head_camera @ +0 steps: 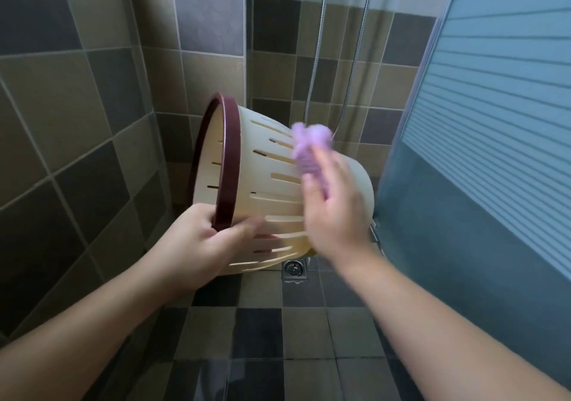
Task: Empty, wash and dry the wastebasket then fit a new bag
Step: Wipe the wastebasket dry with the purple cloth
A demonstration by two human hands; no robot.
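Cream slotted wastebasket, maroon rim in left hand's grip, right hand pinching purple cloth

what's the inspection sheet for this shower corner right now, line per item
surface: checked tile floor with a metal floor drain just below the basket
job's things: cream slatted wastebasket with a dark red rim, tipped on its side, held off the floor, opening facing left; no bag seen in it
clutter: nothing seen
grips: left hand grips the rim at its lower edge; right hand, motion-blurred, holds a purple cloth against the basket's outer wall
cables: shower hose hanging down the back wall
surroundings: brown and grey tiled walls; frosted striped shower door on the right
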